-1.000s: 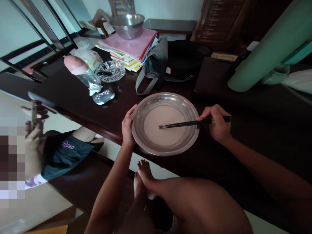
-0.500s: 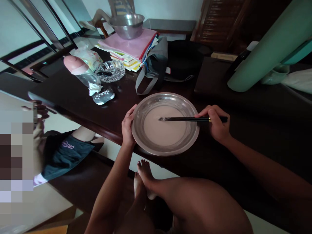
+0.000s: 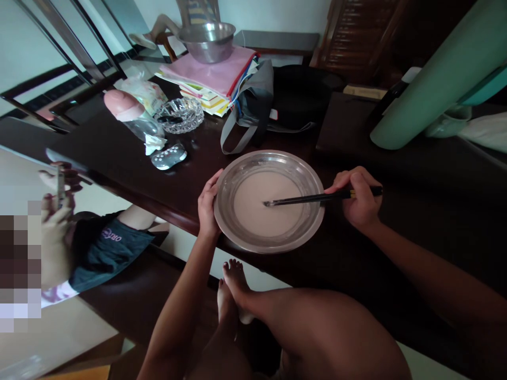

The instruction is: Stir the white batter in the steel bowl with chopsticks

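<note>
A wide metal bowl [image 3: 232,232] rests at the edge of the dark table, with a pale, milky liquid [image 3: 265,216] in its bottom. My left hand [image 3: 208,203] grips the bowl's left rim, its fingers wrapped on the outer side. Black chopsticks [image 3: 304,199] are held together in my right hand [image 3: 361,198], just beyond the bowl's right rim. Their wet tips are at the liquid, near the middle of the bowl.
Behind the bowl lie a grey bag [image 3: 253,100], a stack of folders [image 3: 214,74] topped by another metal bowl [image 3: 208,42], a glass ashtray [image 3: 180,115] and a game controller [image 3: 169,157]. A green cylinder [image 3: 428,89] stands right. Another person's hand [image 3: 59,206] holds a phone at left.
My right hand has shifted slightly right with the chopsticks, which now slant more; their tips have moved right and nearer to me. My left hand and the bowl have stayed put.
</note>
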Motion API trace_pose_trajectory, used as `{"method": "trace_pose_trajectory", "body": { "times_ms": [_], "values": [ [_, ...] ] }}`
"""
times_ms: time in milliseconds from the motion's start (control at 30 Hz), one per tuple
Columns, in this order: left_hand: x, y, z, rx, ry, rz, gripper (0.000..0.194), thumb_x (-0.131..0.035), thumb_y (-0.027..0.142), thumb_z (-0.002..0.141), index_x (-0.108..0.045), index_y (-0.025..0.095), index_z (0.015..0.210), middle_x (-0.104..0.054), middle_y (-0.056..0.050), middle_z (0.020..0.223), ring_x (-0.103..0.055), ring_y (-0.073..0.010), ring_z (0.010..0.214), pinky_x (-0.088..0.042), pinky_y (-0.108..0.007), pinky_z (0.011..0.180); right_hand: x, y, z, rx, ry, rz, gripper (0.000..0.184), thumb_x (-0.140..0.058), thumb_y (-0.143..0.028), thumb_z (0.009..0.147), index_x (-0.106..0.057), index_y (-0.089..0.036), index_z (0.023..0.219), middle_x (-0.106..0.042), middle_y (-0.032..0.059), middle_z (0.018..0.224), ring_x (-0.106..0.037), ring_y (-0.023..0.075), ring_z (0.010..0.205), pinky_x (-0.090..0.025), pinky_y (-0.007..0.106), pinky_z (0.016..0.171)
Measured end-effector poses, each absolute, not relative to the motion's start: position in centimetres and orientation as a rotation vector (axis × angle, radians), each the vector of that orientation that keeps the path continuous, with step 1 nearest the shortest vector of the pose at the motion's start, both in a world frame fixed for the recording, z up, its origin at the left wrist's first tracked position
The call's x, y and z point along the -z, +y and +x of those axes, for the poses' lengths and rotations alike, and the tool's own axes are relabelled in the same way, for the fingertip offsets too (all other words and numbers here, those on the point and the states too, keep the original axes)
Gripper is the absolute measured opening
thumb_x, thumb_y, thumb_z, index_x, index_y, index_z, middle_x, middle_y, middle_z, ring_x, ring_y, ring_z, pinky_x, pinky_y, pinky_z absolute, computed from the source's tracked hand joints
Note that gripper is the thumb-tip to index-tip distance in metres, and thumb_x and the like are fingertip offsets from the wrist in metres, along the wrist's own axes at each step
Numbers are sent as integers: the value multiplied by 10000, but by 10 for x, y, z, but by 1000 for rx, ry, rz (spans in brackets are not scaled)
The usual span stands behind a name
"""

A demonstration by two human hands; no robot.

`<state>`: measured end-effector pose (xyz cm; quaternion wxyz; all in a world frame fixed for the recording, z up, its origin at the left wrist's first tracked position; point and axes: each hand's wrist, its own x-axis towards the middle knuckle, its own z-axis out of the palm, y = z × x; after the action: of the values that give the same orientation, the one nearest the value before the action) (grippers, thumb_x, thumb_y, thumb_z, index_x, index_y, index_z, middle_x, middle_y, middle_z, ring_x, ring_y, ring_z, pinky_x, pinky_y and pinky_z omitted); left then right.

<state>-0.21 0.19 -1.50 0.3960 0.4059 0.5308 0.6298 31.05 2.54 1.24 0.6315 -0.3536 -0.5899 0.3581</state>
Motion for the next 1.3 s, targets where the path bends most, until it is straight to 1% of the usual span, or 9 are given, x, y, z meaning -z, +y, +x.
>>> {"method": "trace_pose_trajectory", "body": {
  "times_ms": [67, 200, 400, 500, 600, 767, 933, 1100, 1300],
  "values": [
    [15, 2, -2, -1606, 1335, 1032, 403, -562, 439, 849, -725, 295, 1188, -658, -8, 1369, -545, -294, 1336, -423, -426, 1119, -12, 24, 310, -851, -1394, -812, 342, -552, -447, 973, -682, -271, 710, -686, 25, 632, -610, 199, 589, -456, 395, 553],
    [14, 2, -1, -1612, 1335, 1013, 413, -572, 447, 836, -722, 288, 1186, -664, -12, 1362, -563, -293, 1316, -425, -422, 1116, -13, 24, 311, -801, -1502, -879, 312, -571, -437, 968, -731, -262, 765, -714, 29, 736, -646, 196, 692, -493, 390, 638],
    [11, 2, -1, -1592, 1348, 1023, 422, -572, 440, 829, -719, 273, 1188, -662, -16, 1365, -557, -293, 1320, -409, -414, 1124, -14, 23, 309, -829, -1382, -796, 344, -553, -446, 972, -681, -272, 705, -686, 20, 630, -605, 192, 601, -453, 386, 577],
    [13, 1, -2, -1593, 1334, 1054, 421, -545, 446, 854, -708, 293, 1210, -650, -8, 1382, -556, -288, 1322, -428, -416, 1109, -15, 21, 309, -870, -1467, -854, 316, -559, -432, 973, -717, -267, 755, -710, 14, 704, -638, 187, 658, -475, 381, 622],
    [16, 1, -3, -1599, 1327, 1058, 416, -537, 447, 865, -707, 306, 1218, -648, -5, 1382, -552, -287, 1326, -429, -420, 1111, -14, 22, 310, -790, -1522, -868, 301, -567, -415, 973, -740, -260, 782, -722, 20, 761, -646, 187, 710, -486, 386, 669],
    [15, 2, -2, -1592, 1339, 1037, 384, -550, 427, 861, -726, 316, 1184, -651, 3, 1377, -541, -290, 1340, -413, -418, 1127, -13, 24, 311, -814, -1413, -816, 340, -540, -451, 979, -693, -292, 720, -685, 25, 644, -598, 203, 613, -445, 408, 588],
    [12, 2, 0, -1597, 1347, 1030, 402, -558, 446, 851, -721, 300, 1188, -655, -6, 1372, -553, -294, 1326, -424, -416, 1116, -13, 23, 311, -806, -1494, -896, 299, -567, -455, 965, -731, -293, 774, -721, 29, 739, -634, 211, 686, -470, 421, 638],
    [13, 1, 0, -1581, 1349, 1048, 410, -556, 452, 850, -715, 298, 1195, -654, -8, 1372, -557, -291, 1321, -440, -414, 1099, -14, 24, 310, -814, -1386, -840, 354, -554, -467, 966, -681, -268, 703, -683, 16, 634, -605, 188, 609, -464, 394, 597],
    [13, 1, -1, -1604, 1316, 1017, 409, -566, 444, 840, -717, 292, 1189, -656, -13, 1368, -561, -294, 1317, -431, -416, 1104, -16, 23, 310, -816, -1444, -920, 318, -579, -461, 950, -727, -266, 747, -709, 18, 701, -635, 195, 670, -479, 384, 626]
  ]
}}
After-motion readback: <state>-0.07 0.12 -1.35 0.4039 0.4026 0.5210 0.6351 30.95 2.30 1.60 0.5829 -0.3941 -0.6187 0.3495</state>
